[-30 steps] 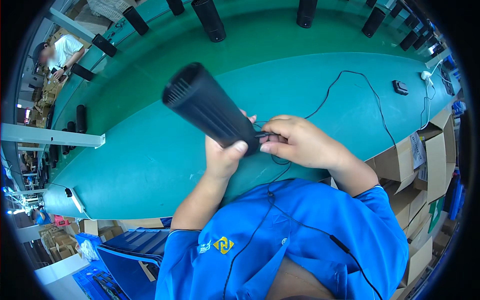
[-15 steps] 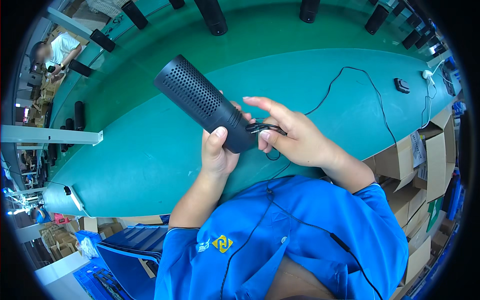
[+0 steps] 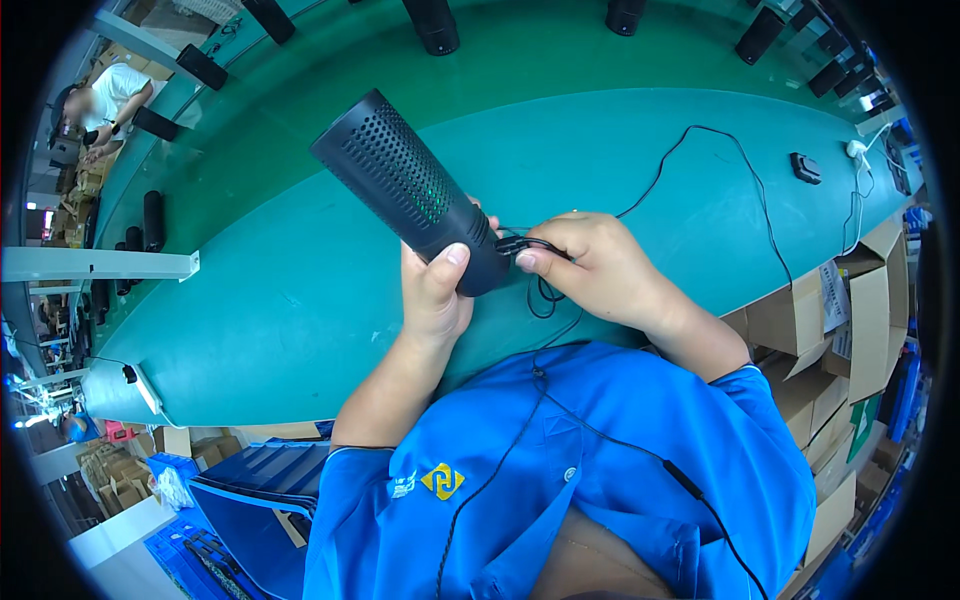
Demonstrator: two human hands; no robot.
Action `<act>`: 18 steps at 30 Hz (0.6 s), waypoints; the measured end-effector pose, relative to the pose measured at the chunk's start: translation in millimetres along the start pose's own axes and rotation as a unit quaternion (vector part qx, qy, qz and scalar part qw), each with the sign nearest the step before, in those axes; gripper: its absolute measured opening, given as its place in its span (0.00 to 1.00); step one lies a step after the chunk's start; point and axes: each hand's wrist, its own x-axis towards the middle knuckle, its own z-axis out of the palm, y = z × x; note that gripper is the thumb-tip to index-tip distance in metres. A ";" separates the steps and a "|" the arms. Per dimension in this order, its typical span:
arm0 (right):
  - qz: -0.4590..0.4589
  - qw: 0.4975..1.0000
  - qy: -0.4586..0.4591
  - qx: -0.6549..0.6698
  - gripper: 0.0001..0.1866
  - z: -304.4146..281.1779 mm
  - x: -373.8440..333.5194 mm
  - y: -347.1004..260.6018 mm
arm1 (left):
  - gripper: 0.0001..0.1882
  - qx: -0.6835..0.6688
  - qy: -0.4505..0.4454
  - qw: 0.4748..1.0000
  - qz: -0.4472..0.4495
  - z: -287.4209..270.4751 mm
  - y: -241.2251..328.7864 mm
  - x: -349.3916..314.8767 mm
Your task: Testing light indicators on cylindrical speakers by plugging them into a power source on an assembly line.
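Note:
My left hand (image 3: pixel 437 285) is wrapped around the lower part of a black cylindrical device (image 3: pixel 395 170) with a perforated grille. The device leans up and to the left, and a green glow shows through its holes. Beside its base, my right hand (image 3: pixel 595 265) pinches a black cable (image 3: pixel 545 243) at its plug end, which touches the side of the device. Whether the plug sits fully in a socket cannot be made out. Some of the cable hangs in a loop under my right hand.
A green table (image 3: pixel 270 330) spreads before me, with the cable trailing over its right side. A small black block (image 3: pixel 805 168) and a white plug adapter (image 3: pixel 856 149) lie there. More black cylinders (image 3: pixel 432 25) stand beyond. Cardboard boxes (image 3: pixel 800 320) are at right; another person (image 3: pixel 125 95) works at far left.
A green glow has come on inside the device. My right index finger, stretched out before, has curled in around the cable. The device has tilted slightly more upright.

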 end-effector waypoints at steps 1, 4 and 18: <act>0.011 1.000 0.005 0.008 0.03 2.4 -0.9 -3.2 | 0.37 0.015 -0.007 1.000 0.001 -1.0 -1.2 0.1; 0.021 1.000 0.002 0.015 0.03 6.4 -5.0 -7.8 | 0.39 0.014 -0.024 1.000 -0.003 -4.1 -6.9 -1.3; 0.129 0.974 -0.115 0.143 0.02 -23.5 8.3 6.8 | 0.31 -0.246 -0.050 0.961 -0.112 9.9 2.6 3.6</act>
